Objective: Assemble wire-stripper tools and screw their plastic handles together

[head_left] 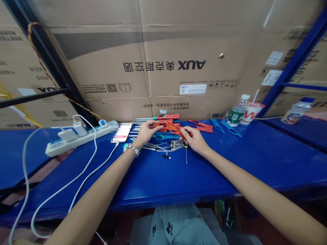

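An orange plastic piece with openings in it (173, 128) is held up between both hands over the blue table. My left hand (147, 132) grips its left end, fingers closed. At its right end, my right hand (193, 139) pinches it with thumb and fingers. Behind and below the piece lie red-handled tools (168, 116) and a blue handle (165, 136), with metal rods pointing left. Small metal parts with white wires (176, 145) lie just under the hands. A thin screwdriver (186, 156) rests near my right hand.
On the blue table (158, 183) are a power strip (57, 147) with white cables, a phone (124, 132), red pieces (203, 126), blue pieces (232, 129), a green-labelled bottle (236, 114), a cup (250, 113) and another bottle (296, 111). Cardboard (163, 44) stands behind.
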`<control>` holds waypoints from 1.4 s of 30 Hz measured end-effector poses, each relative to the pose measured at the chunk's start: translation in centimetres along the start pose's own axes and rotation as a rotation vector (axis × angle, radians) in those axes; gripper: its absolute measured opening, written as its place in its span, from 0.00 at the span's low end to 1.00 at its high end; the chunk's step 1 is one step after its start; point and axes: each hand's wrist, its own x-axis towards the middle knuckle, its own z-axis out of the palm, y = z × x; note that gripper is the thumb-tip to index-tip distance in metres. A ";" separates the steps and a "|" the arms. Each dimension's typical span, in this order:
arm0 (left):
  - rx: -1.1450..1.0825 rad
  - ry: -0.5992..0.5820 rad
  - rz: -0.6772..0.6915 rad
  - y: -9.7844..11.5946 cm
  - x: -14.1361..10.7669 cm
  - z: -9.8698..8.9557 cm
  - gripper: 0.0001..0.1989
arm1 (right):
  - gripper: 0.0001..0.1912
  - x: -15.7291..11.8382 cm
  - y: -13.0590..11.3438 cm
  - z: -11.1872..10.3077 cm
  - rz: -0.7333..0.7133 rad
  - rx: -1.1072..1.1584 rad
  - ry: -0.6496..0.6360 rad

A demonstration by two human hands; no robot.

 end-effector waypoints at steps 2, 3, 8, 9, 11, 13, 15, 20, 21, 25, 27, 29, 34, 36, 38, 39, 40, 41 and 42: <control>0.075 -0.051 0.021 -0.6 0.0 -0.2 0.18 | 0.22 -0.2 0.0 0.1 -0.007 -0.038 -0.033; 0.114 -0.067 0.037 -0.9 -0.1 -0.4 0.17 | 0.20 -0.3 0.0 0.2 -0.015 -0.061 -0.053; 0.328 -0.027 0.132 -0.3 -0.8 -1.7 0.14 | 0.14 -0.7 -1.3 0.5 -0.098 -0.217 -0.107; 0.351 0.008 0.150 0.1 -1.1 -2.0 0.14 | 0.13 -0.8 -1.6 0.6 -0.111 -0.223 -0.119; 0.373 0.085 0.208 1.1 -2.1 -2.6 0.12 | 0.13 -1.0 -2.3 0.8 -0.129 -0.222 -0.169; 0.353 0.102 0.294 2.4 -3.6 -3.3 0.11 | 0.14 -1.3 -3.0 1.0 -0.151 -0.261 -0.239; 0.333 0.042 0.387 3.6 -5.7 -3.9 0.10 | 0.15 -1.7 -3.6 1.5 -0.210 -0.339 -0.323; 0.442 -0.335 0.463 5.0 -10.4 -4.2 0.19 | 0.14 -3.3 -4.8 3.2 -0.360 -0.529 -0.496; 0.464 -0.403 0.455 5.0 -11.0 -4.1 0.17 | 0.12 -3.6 -4.8 3.5 -0.362 -0.560 -0.497; 0.492 -0.518 0.414 4.7 -11.6 -3.8 0.10 | 0.09 -4.0 -4.4 3.3 -0.342 -0.574 -0.401; 0.505 -0.494 0.394 4.4 -11.2 -3.9 0.11 | 0.09 -3.7 -4.1 2.7 -0.321 -0.572 -0.324; 0.515 -0.439 0.384 3.9 -10.3 -4.2 0.11 | 0.05 -3.1 -3.9 2.0 -0.295 -0.596 -0.313; 0.676 -0.452 0.357 2.2 -7.0 -5.1 0.10 | 0.10 -1.7 -4.5 2.1 -0.217 -0.716 -0.412; 0.715 -0.494 0.319 2.0 -5.9 -5.1 0.09 | 0.09 -1.3 -4.8 2.4 -0.215 -0.765 -0.446; 0.711 -0.514 0.288 2.0 -5.4 -4.9 0.08 | 0.06 -1.1 -4.9 2.6 -0.218 -0.786 -0.461; 0.701 -0.518 0.280 2.1 -5.3 -4.8 0.08 | 0.04 -1.0 -4.7 2.6 -0.221 -0.785 -0.462; 0.690 -0.517 0.277 2.1 -5.4 -4.6 0.09 | 0.03 -1.0 -4.5 2.5 -0.223 -0.780 -0.457; 0.681 -0.516 0.276 2.2 -5.4 -4.5 0.10 | 0.03 -0.9 -4.3 2.3 -0.221 -0.771 -0.443; 0.674 -0.513 0.279 2.2 -5.5 -4.4 0.10 | 0.02 -0.9 -4.0 2.2 -0.215 -0.759 -0.423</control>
